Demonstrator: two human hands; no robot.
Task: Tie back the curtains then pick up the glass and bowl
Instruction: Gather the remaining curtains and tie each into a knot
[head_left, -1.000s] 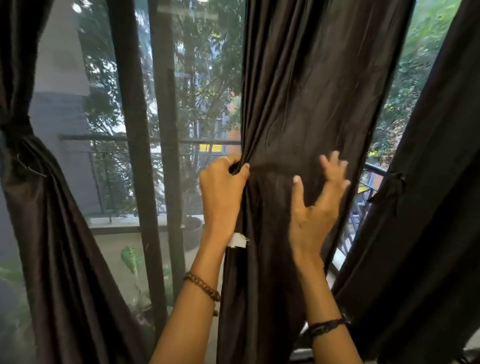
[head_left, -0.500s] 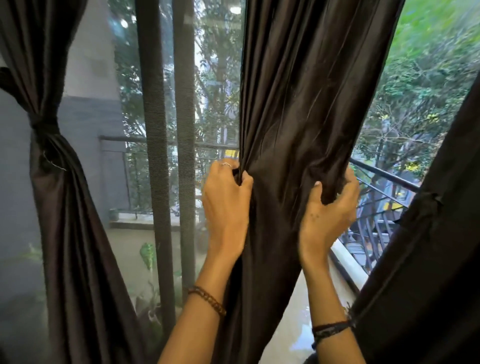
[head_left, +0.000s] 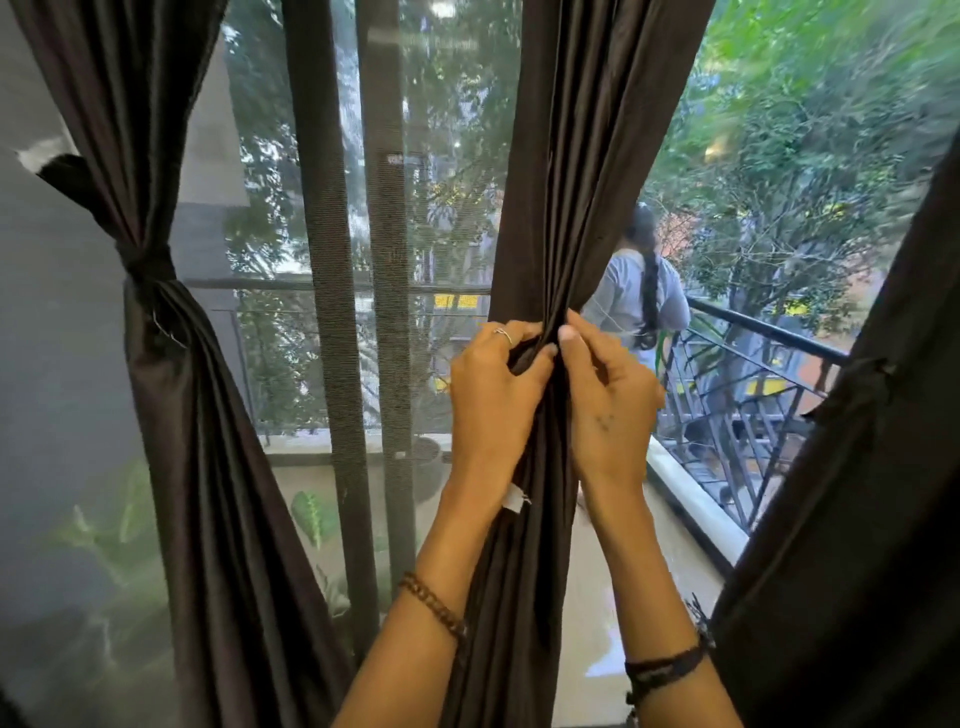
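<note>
No text, brand or number can be read anywhere in the view. A small white tag (head_left: 515, 500) sticks out from the edge of the middle curtain (head_left: 582, 182), but its face shows no print that can be made out. A small label (head_left: 396, 159) high on the dark window frame (head_left: 382, 260) carries marks that are too blurred to read. The yellow sign (head_left: 456, 301) seen through the window screen, outside beyond the railing, has dark marks on it that are likewise illegible.
</note>
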